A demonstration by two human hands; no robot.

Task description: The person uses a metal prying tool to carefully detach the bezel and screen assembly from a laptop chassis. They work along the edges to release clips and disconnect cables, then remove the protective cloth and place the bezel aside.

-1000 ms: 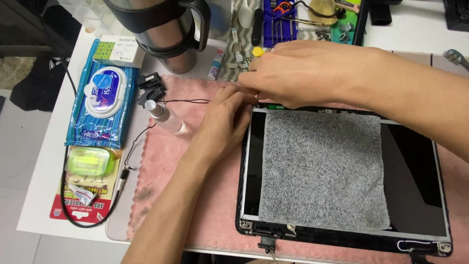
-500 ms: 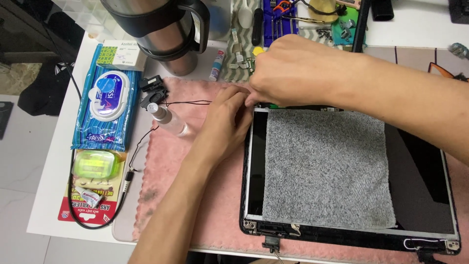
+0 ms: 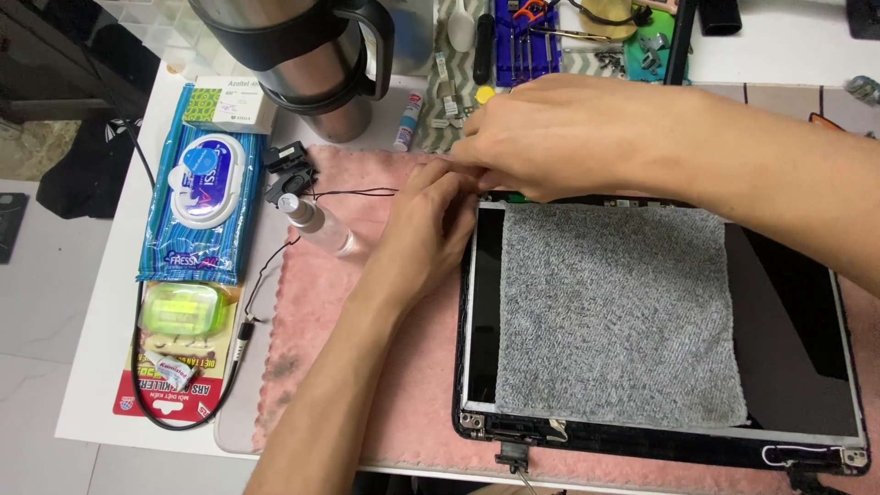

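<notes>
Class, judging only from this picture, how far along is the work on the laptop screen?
Done: the laptop lid lies flat on the pink mat, with a grey cloth covering the panel. In hand: the left hand and right hand pinch at its top-left corner. Left: the hinges look bare and unattached.

White table (image 3: 101, 367), pink mat (image 3: 367, 367)

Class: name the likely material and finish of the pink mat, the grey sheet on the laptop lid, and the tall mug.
Pink mat: soft fabric, fuzzy nap, stained. Grey sheet: probably woven cloth, visible twill texture. Tall mug: seemingly brushed steel with black plastic handle, dull sheen.
</notes>
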